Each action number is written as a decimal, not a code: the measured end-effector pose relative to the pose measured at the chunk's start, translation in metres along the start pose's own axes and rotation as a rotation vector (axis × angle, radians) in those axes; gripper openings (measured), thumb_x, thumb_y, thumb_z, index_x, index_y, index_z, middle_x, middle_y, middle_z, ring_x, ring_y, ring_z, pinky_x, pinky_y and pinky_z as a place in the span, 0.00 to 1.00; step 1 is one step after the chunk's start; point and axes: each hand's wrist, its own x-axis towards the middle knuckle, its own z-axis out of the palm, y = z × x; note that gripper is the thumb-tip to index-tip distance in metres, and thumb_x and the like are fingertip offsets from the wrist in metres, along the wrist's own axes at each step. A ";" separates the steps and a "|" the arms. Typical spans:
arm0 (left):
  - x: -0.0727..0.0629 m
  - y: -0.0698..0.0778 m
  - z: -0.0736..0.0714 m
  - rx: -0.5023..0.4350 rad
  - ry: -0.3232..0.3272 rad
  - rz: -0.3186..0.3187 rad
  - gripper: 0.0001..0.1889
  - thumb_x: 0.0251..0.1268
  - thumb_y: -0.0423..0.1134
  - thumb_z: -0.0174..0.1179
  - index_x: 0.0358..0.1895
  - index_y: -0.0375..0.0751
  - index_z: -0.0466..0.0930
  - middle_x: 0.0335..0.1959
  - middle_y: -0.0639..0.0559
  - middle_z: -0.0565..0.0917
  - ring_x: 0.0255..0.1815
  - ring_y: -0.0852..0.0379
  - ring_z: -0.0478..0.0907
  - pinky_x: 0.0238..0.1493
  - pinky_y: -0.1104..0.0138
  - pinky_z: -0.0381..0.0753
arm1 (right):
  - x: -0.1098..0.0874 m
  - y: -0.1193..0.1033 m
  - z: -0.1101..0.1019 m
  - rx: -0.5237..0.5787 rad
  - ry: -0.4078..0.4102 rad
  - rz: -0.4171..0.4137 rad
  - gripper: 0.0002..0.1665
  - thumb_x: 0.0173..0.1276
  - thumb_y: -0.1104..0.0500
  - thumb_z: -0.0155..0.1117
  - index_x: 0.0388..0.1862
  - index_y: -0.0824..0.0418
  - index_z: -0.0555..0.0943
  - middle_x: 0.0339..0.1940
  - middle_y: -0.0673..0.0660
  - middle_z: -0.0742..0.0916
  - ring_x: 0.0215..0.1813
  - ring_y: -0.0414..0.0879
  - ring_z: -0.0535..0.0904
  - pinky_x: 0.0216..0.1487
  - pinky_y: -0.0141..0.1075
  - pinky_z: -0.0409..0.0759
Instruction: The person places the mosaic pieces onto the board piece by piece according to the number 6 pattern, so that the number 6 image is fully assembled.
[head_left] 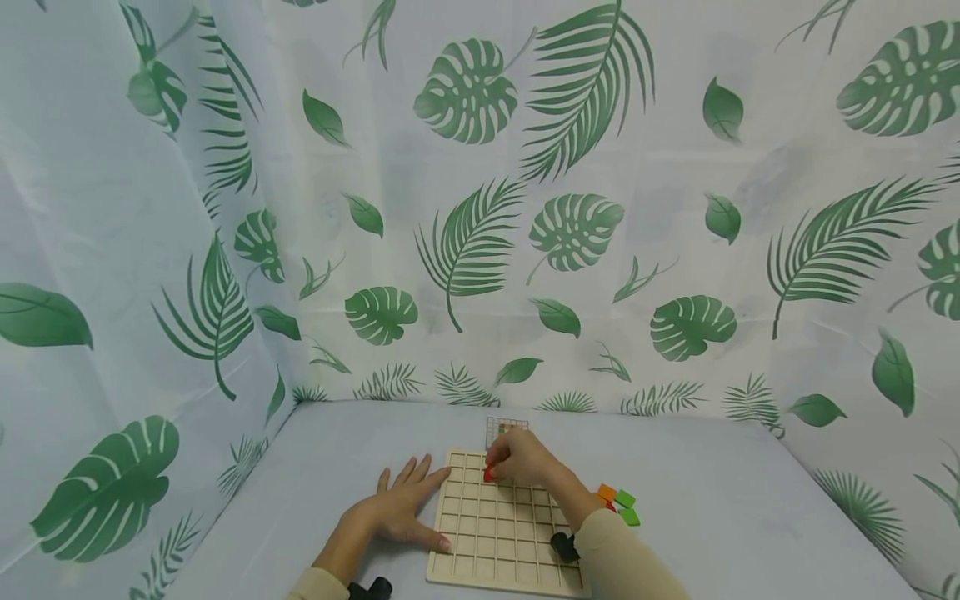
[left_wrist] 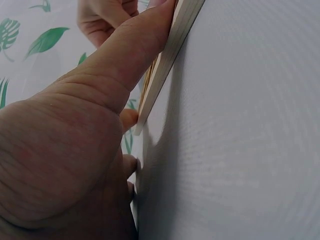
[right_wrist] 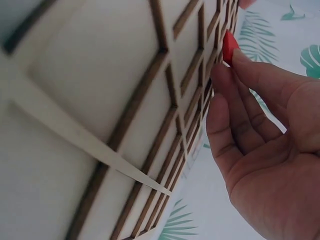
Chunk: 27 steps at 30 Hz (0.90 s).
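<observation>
A wooden grid board point(head_left: 480, 542) with square recesses lies on the table. My right hand point(head_left: 522, 457) pinches a red tile point(head_left: 489, 473) between thumb and fingertips over the far part of the board. In the right wrist view the red tile point(right_wrist: 229, 47) stands tilted against the grid, held at its edge. My left hand point(head_left: 405, 506) rests at the board's left edge with fingers spread, its thumb and index fingertip touching the rim. Seen from the left wrist, the thumb point(left_wrist: 125, 55) lies along the board's side point(left_wrist: 170, 55).
Right of the board lie several loose tiles: an orange tile point(head_left: 607, 492), green tiles point(head_left: 628, 517) and a red one partly hidden by the forearm. A small printed grid card point(head_left: 495, 429) sits behind the board. Leaf-patterned cloth point(head_left: 570, 350) hangs around the table.
</observation>
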 end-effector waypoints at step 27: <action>0.000 0.000 0.002 0.011 0.004 -0.005 0.63 0.44 0.75 0.74 0.84 0.55 0.54 0.87 0.36 0.47 0.87 0.32 0.40 0.75 0.24 0.33 | -0.003 0.001 0.006 -0.075 -0.024 -0.026 0.03 0.64 0.63 0.78 0.33 0.61 0.90 0.29 0.50 0.90 0.32 0.40 0.82 0.33 0.35 0.82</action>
